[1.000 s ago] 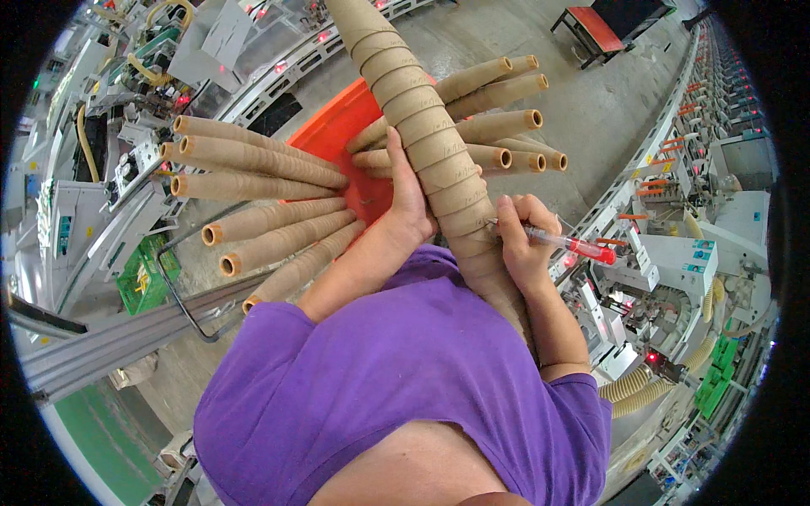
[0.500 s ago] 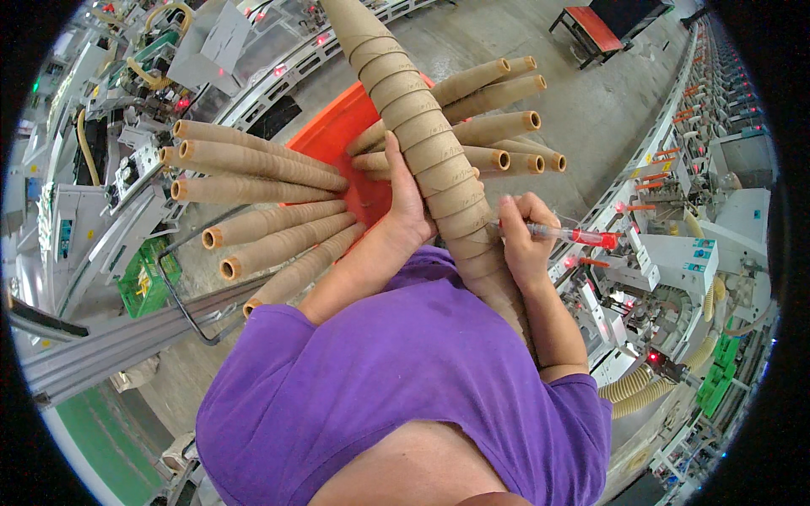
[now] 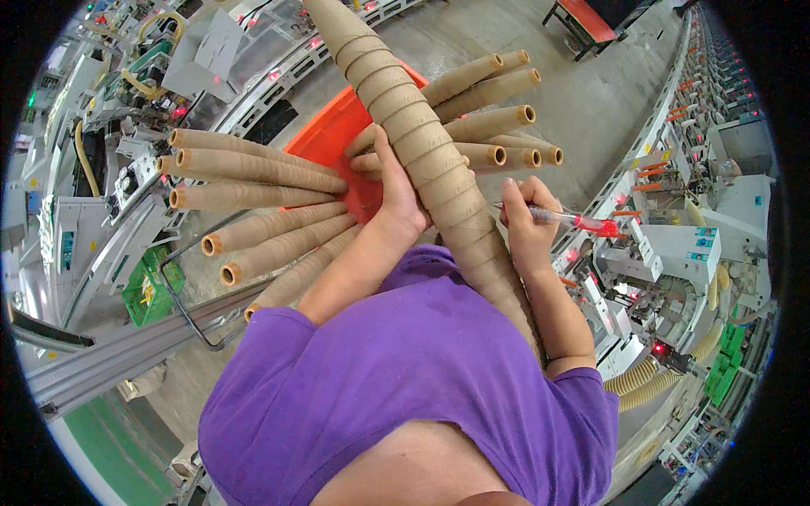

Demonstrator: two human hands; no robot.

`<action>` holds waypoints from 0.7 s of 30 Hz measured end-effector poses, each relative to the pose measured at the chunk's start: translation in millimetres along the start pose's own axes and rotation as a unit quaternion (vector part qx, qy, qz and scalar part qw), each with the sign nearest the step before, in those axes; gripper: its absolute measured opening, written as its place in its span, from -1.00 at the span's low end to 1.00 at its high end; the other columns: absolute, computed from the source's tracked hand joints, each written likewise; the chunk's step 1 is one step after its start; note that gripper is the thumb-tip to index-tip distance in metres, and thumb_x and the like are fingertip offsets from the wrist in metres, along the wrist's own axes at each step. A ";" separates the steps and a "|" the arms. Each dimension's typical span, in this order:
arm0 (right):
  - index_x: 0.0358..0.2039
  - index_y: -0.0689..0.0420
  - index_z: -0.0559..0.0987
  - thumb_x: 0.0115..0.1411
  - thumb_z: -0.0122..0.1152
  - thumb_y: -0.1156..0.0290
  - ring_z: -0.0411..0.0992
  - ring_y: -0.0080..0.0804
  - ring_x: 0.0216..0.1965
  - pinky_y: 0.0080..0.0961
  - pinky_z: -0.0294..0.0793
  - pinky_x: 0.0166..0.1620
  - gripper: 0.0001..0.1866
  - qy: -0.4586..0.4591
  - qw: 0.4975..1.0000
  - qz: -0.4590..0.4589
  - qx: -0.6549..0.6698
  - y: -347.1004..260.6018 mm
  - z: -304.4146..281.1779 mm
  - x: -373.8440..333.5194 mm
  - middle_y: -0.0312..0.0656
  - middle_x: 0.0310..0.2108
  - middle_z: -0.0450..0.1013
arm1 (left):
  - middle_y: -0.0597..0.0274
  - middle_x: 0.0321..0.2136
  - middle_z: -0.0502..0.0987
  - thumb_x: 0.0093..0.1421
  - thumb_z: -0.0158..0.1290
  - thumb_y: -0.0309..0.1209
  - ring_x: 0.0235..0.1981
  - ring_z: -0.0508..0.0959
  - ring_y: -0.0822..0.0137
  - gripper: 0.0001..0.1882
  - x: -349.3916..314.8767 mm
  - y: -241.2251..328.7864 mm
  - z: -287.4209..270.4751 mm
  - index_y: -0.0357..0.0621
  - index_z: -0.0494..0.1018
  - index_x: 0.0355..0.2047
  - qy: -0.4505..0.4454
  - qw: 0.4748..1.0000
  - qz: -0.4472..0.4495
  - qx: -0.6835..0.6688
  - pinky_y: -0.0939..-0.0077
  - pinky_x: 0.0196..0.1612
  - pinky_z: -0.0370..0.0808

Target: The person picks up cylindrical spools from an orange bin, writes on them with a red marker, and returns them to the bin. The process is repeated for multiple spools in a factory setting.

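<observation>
A long stack of nested brown paper cones (image 3: 434, 160) runs slantwise from my chest toward the far left, with small handwritten marks along several of its cones. My left hand (image 3: 400, 198) grips the stack from its left side, thumb along the near face and fingers mostly hidden behind it. Just right of the stack, my right hand (image 3: 531, 223) pinches a pen (image 3: 567, 218) with a clear barrel and a red end pointing right. The pen's tip is apart from the cones by a small gap.
Beyond the stack stands an orange-red bin (image 3: 325, 126). More stacks of brown cones (image 3: 261, 226) fan out of it to left and right. Machine rows curve along both sides, with a white machine housing (image 3: 679, 249) at right. A green crate (image 3: 152, 287) and metal rail (image 3: 152, 341) are at left.
My right hand has drawn back slightly from the cones, and the pen tip is off the paper. The stack and my left hand have shifted a little to the left.
</observation>
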State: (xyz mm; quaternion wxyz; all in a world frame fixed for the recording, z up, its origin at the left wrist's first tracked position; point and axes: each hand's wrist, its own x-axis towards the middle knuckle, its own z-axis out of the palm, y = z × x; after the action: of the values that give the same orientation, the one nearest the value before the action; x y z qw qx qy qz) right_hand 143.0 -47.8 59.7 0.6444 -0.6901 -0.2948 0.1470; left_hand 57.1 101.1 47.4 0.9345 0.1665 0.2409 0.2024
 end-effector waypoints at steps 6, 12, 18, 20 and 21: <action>-0.73 0.15 0.39 0.13 0.25 0.49 0.24 -0.44 -0.77 -0.47 0.18 -0.64 -0.67 -0.091 0.986 -0.103 -0.096 -21.5 4.5 -3.9 -0.21 -0.79 0.29 | 0.03 -0.39 0.54 0.08 -0.43 0.52 -0.34 0.58 0.10 -0.07 8.3 20.4 11.8 -0.14 0.42 -0.20 -0.012 1.000 0.006 -0.002 0.14 -0.22 0.59; -0.71 0.22 0.29 0.14 0.21 0.59 0.14 -0.60 -0.71 -0.57 0.12 -0.61 -0.64 -0.092 0.977 -0.123 -0.150 -24.1 10.8 -8.1 -0.25 -0.77 0.25 | -0.01 -0.05 0.46 0.12 -0.44 0.49 0.00 0.47 0.11 -0.09 4.3 24.1 8.8 0.03 0.28 0.14 -0.011 0.997 0.021 0.073 0.08 0.03 0.47; -0.72 0.22 0.28 0.14 0.20 0.59 0.09 -0.61 -0.72 -0.55 0.08 -0.62 -0.64 -0.093 0.979 -0.118 -0.137 -23.5 10.6 -8.4 -0.27 -0.78 0.19 | -0.01 -0.01 0.45 0.12 -0.45 0.50 0.01 0.47 0.10 -0.08 2.0 23.0 7.8 0.05 0.24 0.18 0.011 0.999 0.011 0.040 0.09 0.04 0.46; -0.71 0.22 0.28 0.14 0.20 0.59 0.09 -0.61 -0.72 -0.55 0.08 -0.62 -0.64 -0.074 0.981 -0.119 -0.132 -23.5 12.5 -8.4 -0.28 -0.78 0.19 | 0.00 0.00 0.45 0.11 -0.45 0.50 0.01 0.46 0.09 -0.06 1.7 24.4 7.3 0.02 0.24 0.18 0.000 0.999 0.002 0.038 0.08 0.04 0.47; -0.71 0.22 0.28 0.14 0.19 0.59 0.08 -0.61 -0.71 -0.56 0.08 -0.62 -0.65 -0.066 0.981 -0.121 -0.135 -23.4 12.7 -8.3 -0.28 -0.78 0.19 | 0.00 0.00 0.45 0.10 -0.45 0.51 0.02 0.46 0.09 -0.04 1.7 24.5 7.2 0.01 0.24 0.18 -0.006 0.999 -0.002 0.036 0.08 0.04 0.47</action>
State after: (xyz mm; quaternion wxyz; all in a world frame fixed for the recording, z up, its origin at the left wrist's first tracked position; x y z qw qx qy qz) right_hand 123.9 -42.7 79.4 0.5376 -0.7186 -0.4351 0.0727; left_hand 54.9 121.4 62.8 0.9297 0.2011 0.2429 0.1905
